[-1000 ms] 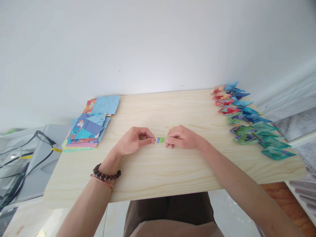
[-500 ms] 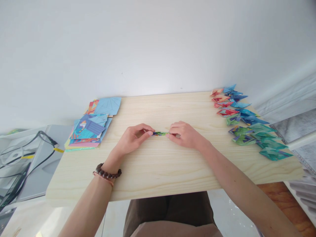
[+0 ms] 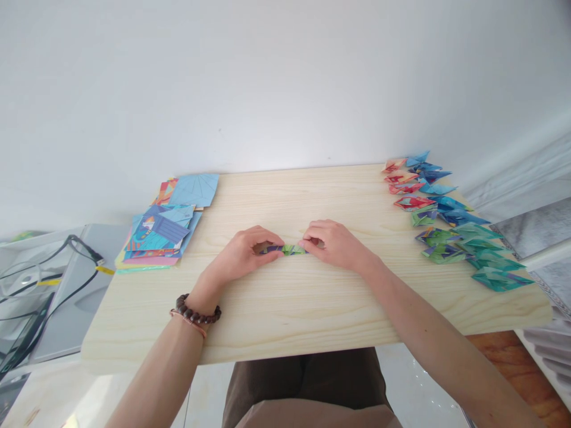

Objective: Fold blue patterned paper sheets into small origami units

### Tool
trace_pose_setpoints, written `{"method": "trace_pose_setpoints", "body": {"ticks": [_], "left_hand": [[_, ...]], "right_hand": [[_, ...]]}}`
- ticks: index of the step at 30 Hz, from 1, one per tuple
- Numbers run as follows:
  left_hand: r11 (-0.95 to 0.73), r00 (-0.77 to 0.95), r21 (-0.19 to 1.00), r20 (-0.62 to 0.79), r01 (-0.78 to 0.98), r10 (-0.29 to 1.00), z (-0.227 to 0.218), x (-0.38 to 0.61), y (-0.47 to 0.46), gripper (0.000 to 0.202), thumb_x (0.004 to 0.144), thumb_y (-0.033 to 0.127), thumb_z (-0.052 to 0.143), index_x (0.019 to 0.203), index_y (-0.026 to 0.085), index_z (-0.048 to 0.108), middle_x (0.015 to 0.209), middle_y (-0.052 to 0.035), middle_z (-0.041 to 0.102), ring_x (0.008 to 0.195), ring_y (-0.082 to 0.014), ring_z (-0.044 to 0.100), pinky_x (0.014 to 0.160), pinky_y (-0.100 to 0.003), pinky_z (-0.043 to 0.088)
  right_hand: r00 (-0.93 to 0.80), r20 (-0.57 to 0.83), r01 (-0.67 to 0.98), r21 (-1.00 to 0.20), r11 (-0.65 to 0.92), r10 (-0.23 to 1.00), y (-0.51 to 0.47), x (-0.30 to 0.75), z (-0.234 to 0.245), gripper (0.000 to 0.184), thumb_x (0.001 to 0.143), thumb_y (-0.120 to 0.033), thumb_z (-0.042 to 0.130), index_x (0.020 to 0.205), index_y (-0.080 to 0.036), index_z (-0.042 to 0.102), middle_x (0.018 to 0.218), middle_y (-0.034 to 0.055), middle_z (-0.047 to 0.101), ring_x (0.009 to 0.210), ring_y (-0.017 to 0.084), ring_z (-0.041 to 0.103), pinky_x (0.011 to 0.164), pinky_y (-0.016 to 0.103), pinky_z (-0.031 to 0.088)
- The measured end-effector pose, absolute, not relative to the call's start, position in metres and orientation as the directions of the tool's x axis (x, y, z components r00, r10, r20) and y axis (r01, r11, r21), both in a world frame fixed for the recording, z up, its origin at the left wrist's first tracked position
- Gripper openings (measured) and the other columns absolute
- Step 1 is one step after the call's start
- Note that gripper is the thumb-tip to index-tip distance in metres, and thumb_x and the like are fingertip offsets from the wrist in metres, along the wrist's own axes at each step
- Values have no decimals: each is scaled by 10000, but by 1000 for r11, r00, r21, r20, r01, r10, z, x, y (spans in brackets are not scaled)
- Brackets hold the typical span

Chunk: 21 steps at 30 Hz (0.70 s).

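Note:
Between my hands is a small folded origami paper (image 3: 292, 249), green with dark blue patches, low over the wooden table (image 3: 285, 309). My left hand (image 3: 243, 252) pinches its left end between thumb and fingers. At the other end, the thumb and fingertips of my right hand (image 3: 329, 242) are closed on the paper. Both ends are partly hidden by my fingers. A beaded bracelet (image 3: 196, 312) circles my left wrist.
To the left lies a pile of printed paper sheets (image 3: 160, 232), with a light blue sheet (image 3: 195, 189) at its back. Several folded paper boats (image 3: 441, 252) in red, blue and green stand in rows on the right. Cables (image 3: 80, 255) lie beyond the table's left edge.
The folded paper has turned so that more of its green and blue face shows. My fingers have shifted slightly along it, still holding both ends.

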State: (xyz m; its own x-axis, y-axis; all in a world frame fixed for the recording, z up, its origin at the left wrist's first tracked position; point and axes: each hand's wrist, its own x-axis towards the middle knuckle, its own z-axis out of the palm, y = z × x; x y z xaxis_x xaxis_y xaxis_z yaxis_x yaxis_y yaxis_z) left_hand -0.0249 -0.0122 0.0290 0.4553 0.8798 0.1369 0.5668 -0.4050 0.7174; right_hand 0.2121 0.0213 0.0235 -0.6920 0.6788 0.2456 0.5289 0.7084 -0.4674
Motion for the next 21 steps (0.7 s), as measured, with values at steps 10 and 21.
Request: {"method": "trace_pose_setpoints", "body": {"ticks": [10,21], "left_hand": [[-367,404,763,152,532,902,26,-22,-13,204,884,305,532,989,189,662,928,-46,670,803,-145,627,723,-238,508],[-410,490,785,158,464,857,30,-28,-14,172,868,252,572,982,190,685,942,-36,688,853,-141,639,755,-230,516]], "right_hand": [[-674,245,474,-580,663,697,17,211,28,148,849,-306,549,869,-174,613,846,36,612,727,129,535,717,262,395],[-618,260,464,-642,611,742,13,202,23,86,824,-202,548,844,-200,632,774,-21,653,630,91,527,694,239,406]]}}
